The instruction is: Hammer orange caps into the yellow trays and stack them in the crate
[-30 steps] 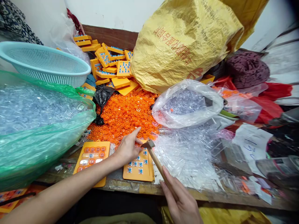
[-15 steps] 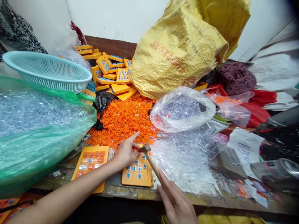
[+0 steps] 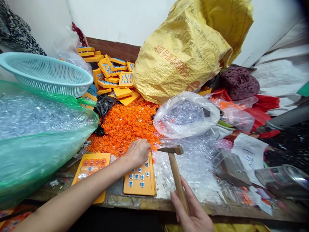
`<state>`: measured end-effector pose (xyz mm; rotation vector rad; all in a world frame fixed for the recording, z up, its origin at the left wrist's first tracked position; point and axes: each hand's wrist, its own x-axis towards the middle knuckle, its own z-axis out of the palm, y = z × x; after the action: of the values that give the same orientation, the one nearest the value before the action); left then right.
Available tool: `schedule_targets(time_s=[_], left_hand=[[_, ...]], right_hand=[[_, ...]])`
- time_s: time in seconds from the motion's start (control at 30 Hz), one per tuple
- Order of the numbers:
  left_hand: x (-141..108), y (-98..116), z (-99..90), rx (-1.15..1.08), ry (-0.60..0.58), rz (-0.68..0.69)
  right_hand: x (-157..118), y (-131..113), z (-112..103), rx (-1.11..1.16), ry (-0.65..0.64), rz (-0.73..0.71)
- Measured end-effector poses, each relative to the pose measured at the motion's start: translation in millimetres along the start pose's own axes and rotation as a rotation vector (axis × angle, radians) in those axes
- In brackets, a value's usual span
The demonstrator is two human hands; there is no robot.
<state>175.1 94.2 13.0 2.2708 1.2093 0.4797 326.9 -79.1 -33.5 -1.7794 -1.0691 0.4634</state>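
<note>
My left hand is closed over the far edge of a yellow-orange board with small blue-and-white pieces, beside a heap of round orange caps. Its fingers are pinched together near some orange caps; anything between them is hidden. My right hand grips the wooden handle of a small hammer, its metal head raised to the right of the board. On the left, partly behind my left forearm, lies a second board holding orange and clear caps.
A green bag of clear pieces and a blue basket stand left. Behind are stacked boards and a yellow sack. Right are a white bag, clear plastic strips and a glass jar.
My left hand has turned and its pointing index finger has curled in. The hammer has moved right, away from the left hand, with its head now sideways.
</note>
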Motion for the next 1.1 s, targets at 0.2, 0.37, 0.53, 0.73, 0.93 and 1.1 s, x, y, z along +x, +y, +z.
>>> schedule_targets(time_s=[0.2,0.37,0.53,0.73,0.93,1.1], left_hand=[[-26,-3,2.5,-0.046,-0.006,0.126],[-28,-3,6.5,-0.118,0.021,0.097],[-28,-8,4.1,-0.205,0.057,-0.008],[-27,-6,6.0,-0.296,0.033,-0.083],[-28,-21,-29.1,-0.326,0.083,-0.148],[-61,-37,-65.8,0.041,0.052,-0.234]], right_hand=[[-4,21,-6,-0.136,-0.109,-0.249],[-3,19,-5,-0.176,-0.145,-0.355],[-3,10,-6,-0.142,-0.116,-0.367],[3,8,-12,-0.211,-0.299,-0.434],[-1,20,-16,-0.153,-0.142,-0.201],[-1,24,-12,-0.183,-0.182,-0.24]])
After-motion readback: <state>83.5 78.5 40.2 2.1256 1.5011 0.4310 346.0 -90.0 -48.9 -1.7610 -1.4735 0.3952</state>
